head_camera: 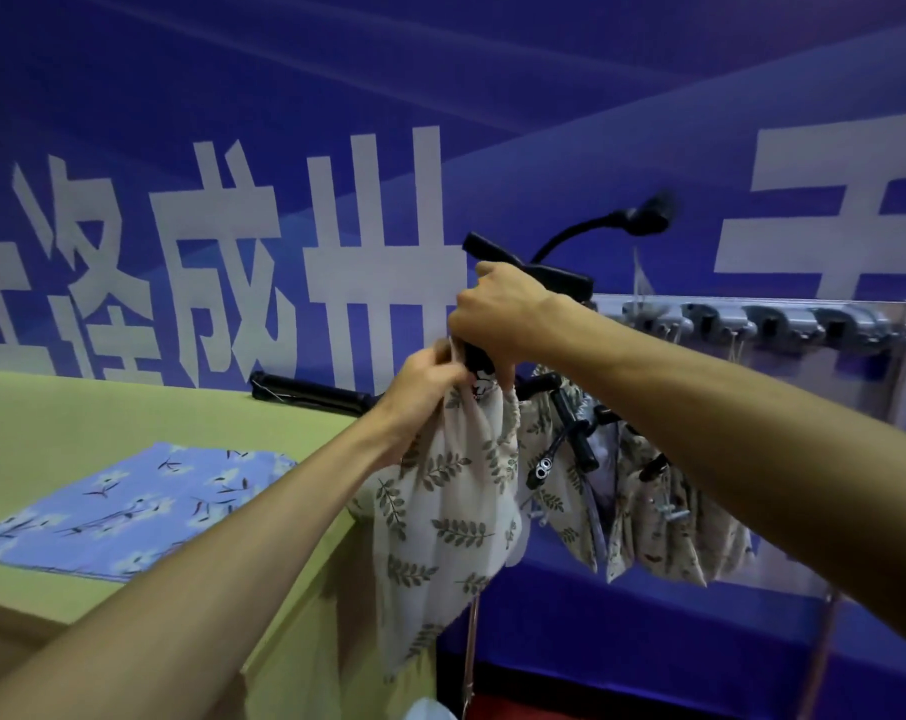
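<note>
Leaf-print cloth (451,511) in the pinch of left hand (424,383) and right hand (503,315), against blue banner (181,85) with white "成" (217,283)

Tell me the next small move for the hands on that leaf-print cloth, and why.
Probably feed the gathered top edge of the leaf-print cloth into a clip on the black hanger and let it close. The left hand pinches that edge right at the hanger, the right hand grips the hanger just above, and the rest of the cloth hangs loose below.
</note>
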